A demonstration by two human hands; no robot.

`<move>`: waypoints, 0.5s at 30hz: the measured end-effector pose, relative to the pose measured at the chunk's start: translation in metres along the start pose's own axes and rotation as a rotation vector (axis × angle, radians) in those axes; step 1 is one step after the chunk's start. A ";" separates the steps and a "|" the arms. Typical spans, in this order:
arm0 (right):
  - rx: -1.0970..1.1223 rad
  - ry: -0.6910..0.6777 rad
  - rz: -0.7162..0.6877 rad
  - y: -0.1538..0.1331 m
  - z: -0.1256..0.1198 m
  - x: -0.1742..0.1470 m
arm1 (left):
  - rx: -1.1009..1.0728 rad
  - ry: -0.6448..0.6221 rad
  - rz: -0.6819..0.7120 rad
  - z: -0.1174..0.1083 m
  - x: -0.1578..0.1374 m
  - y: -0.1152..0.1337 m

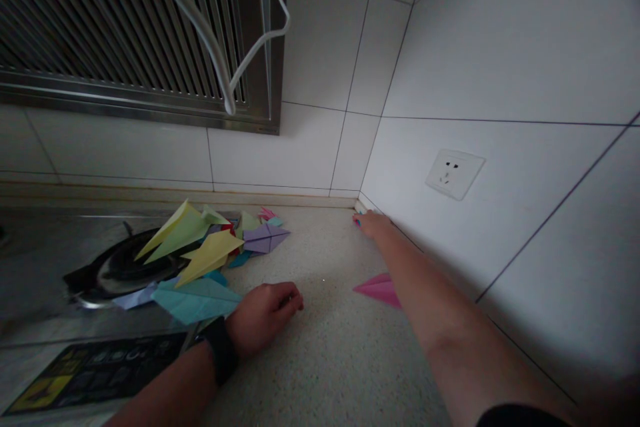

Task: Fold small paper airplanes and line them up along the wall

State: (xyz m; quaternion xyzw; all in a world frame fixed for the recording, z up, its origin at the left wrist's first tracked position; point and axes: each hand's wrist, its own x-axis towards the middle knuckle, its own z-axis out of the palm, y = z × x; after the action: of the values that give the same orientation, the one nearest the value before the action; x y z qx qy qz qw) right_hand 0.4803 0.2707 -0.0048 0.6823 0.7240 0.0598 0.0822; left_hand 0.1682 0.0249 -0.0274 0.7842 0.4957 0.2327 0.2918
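My left hand (pixel 270 313), with a dark band on its wrist, is curled into a loose fist on the speckled countertop (pixel 320 360). Nothing shows in its fingers. A light-blue paper plane (pixel 195 300) lies right beside it. My right hand (pixel 370 222) reaches to the far corner, where the walls meet the counter. Its fingers are bent around small bits of red and blue, too small to name. Under my right forearm lies a pink paper plane (pixel 379 289), partly hidden. Several folded papers are heaped on the left, among them a yellow plane (pixel 213 255) and a purple one (pixel 266 238).
The paper heap covers part of a gas burner (pixel 107 273) on the stove. A range hood (pixel 255 117) with a hanging white cable (pixel 213 47) juts out above. A wall socket (pixel 455 174) is on the right-hand tiled wall.
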 end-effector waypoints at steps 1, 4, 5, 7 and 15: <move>0.002 -0.002 -0.001 0.000 0.000 0.000 | 0.000 0.000 0.003 0.000 0.000 0.000; 0.006 -0.013 0.006 0.001 -0.001 0.002 | 0.003 0.000 0.002 0.000 0.000 0.000; 0.007 -0.016 0.011 0.000 -0.001 0.002 | 0.002 0.001 0.000 0.000 0.000 0.000; 0.009 -0.020 0.020 -0.001 -0.002 0.004 | -0.003 0.004 0.001 0.000 0.001 -0.001; 0.089 0.012 -0.007 -0.003 -0.008 -0.005 | 0.016 0.002 0.024 -0.001 0.000 -0.001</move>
State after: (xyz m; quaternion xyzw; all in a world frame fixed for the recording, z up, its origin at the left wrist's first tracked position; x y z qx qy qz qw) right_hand 0.4760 0.2659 0.0024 0.6824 0.7288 0.0311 0.0477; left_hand 0.1669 0.0254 -0.0272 0.7921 0.4885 0.2328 0.2823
